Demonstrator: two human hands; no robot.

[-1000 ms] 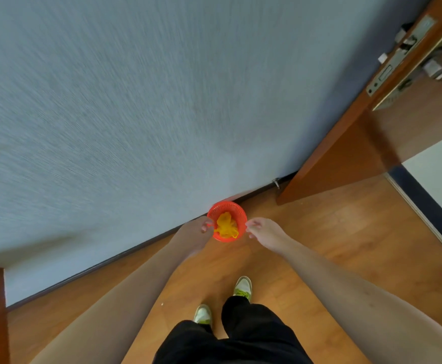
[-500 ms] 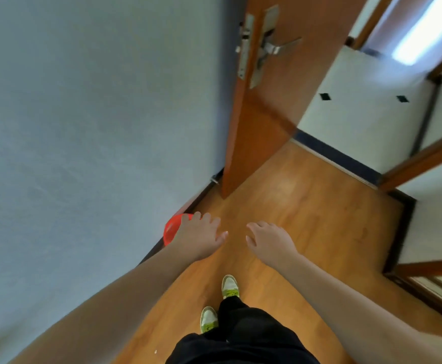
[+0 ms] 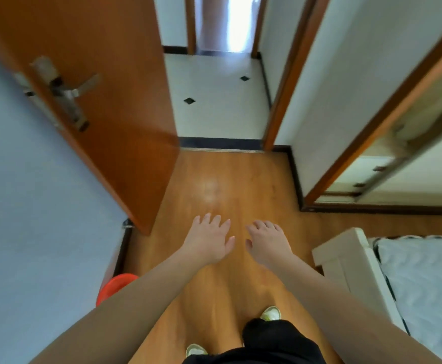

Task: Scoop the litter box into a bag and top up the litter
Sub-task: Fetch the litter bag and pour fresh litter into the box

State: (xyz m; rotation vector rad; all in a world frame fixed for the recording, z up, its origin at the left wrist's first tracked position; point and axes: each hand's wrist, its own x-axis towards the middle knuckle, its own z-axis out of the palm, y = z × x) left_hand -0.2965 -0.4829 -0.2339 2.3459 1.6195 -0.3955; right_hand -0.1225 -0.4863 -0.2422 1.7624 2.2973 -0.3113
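Note:
My left hand point(image 3: 209, 239) and my right hand point(image 3: 266, 241) hang side by side over the wooden floor, palms down, fingers relaxed and holding nothing. A red plastic bin point(image 3: 113, 286) stands by the wall at the lower left, partly hidden behind my left forearm; its contents are out of sight. No litter box, scoop or litter is in view.
An open wooden door point(image 3: 114, 106) with a metal handle point(image 3: 67, 93) stands to the left ahead. Beyond its threshold lies a white tiled hallway point(image 3: 220, 101). A bed with a white frame point(image 3: 351, 261) is at the right. A mirrored sliding door point(image 3: 388, 164) is at the far right.
The view has swung right from the wall and red bin to the doorway. Both hands have left the bin's rim and now hang free over the floor; the bin is behind my left arm.

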